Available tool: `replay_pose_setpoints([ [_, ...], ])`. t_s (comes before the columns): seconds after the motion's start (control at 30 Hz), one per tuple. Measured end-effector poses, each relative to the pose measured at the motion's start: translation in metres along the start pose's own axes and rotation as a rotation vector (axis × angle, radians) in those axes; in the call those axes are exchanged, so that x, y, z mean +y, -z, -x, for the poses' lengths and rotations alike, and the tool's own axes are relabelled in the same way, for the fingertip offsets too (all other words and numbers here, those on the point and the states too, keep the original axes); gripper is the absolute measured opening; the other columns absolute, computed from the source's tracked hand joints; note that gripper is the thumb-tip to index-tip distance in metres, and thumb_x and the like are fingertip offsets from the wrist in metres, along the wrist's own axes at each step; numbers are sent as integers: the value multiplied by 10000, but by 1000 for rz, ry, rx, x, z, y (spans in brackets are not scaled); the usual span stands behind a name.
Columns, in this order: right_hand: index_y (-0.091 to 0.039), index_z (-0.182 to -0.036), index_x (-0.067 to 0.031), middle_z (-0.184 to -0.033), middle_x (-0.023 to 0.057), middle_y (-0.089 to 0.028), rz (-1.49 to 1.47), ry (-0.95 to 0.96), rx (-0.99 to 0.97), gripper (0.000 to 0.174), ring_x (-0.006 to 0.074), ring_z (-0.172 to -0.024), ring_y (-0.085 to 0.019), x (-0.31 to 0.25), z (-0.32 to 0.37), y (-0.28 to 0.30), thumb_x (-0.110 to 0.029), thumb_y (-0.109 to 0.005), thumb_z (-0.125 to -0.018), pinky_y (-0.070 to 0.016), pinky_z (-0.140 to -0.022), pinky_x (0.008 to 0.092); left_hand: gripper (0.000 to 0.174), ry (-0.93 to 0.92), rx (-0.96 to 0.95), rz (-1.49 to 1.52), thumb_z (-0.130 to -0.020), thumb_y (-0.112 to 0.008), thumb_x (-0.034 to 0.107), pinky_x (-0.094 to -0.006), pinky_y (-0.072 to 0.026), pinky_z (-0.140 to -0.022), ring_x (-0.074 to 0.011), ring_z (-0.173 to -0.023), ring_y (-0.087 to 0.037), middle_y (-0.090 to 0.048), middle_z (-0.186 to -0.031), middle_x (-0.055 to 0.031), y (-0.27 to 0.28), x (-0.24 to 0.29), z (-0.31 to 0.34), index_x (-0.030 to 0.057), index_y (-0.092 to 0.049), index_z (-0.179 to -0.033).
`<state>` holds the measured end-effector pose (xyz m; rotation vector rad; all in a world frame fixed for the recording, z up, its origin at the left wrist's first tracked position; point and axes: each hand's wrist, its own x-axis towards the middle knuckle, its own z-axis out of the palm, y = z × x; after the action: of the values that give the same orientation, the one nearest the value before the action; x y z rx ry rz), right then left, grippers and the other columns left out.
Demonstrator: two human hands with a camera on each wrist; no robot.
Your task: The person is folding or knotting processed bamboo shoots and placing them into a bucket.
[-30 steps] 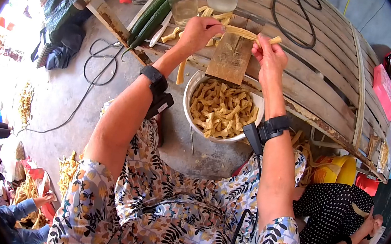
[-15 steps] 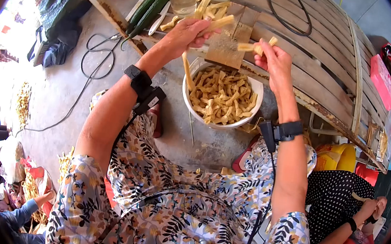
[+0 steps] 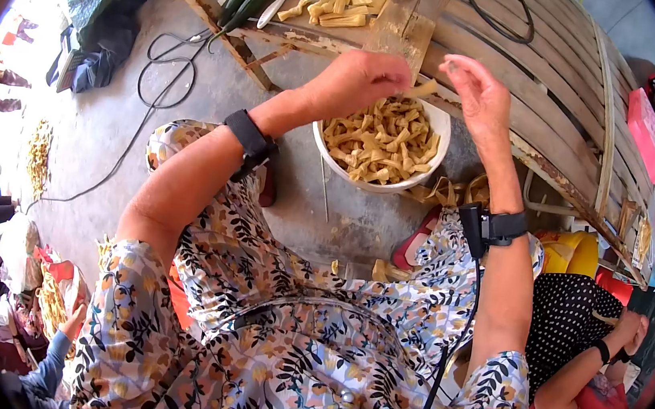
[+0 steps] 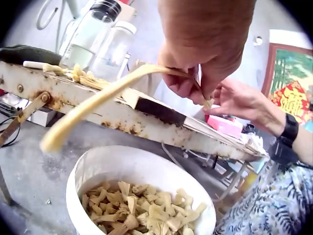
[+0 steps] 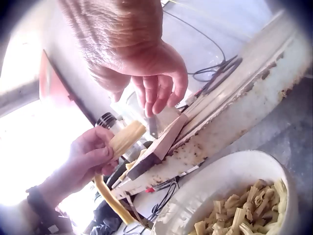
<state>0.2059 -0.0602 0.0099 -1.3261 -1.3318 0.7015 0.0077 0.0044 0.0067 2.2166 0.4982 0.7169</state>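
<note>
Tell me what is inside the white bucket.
The bucket holds a heap of short, knotted yellowish strips. They cover its bottom, so anything beneath cannot be seen. In the head view the left hand hides part of the rim.

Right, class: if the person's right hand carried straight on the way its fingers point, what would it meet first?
Probably the short end of the yellow strip in the left hand, just ahead of the right hand, though depth is unclear.
</note>
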Motion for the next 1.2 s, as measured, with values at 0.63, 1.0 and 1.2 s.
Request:
replay_pose_setpoints([
  [0.63, -602, -1013, -24, -519, -47, -453, -740, -386, -548, 327, 6, -443, -390, -30, 25, -21, -294, -581, -831, -361, -482, 166, 272, 482, -219, 1023, -889, -489, 269, -168, -333, -495, -27, -564, -387, -491, -684, 29, -4, -19, 16, 8, -558, -919],
  [1.0, -642, -929, -72, -693, 1, -552, -119, -239, -360, 263, 82, -522, -538, -17, 33, -32, -210, -698, -711, -424, -484, 219, 300, 562, -559, 1731, -826, -577, 259, -139, -374, -463, -61, -577, -453, -550, -840, -93, -51, -30, 21, 65, -490, -1036],
  [1.2, -644, -852, -71, -796, 53, -585, 602, 273, 113, 228, 237, -645, -555, -6, 28, -31, -144, -688, -641, -446, -599, 295, 172, 814, 205, 1237, -859, -528, 129, -177, -425, -478, -68, -557, -491, -573, -747, -61, -44, -7, 10, -37, -540, -901],
])
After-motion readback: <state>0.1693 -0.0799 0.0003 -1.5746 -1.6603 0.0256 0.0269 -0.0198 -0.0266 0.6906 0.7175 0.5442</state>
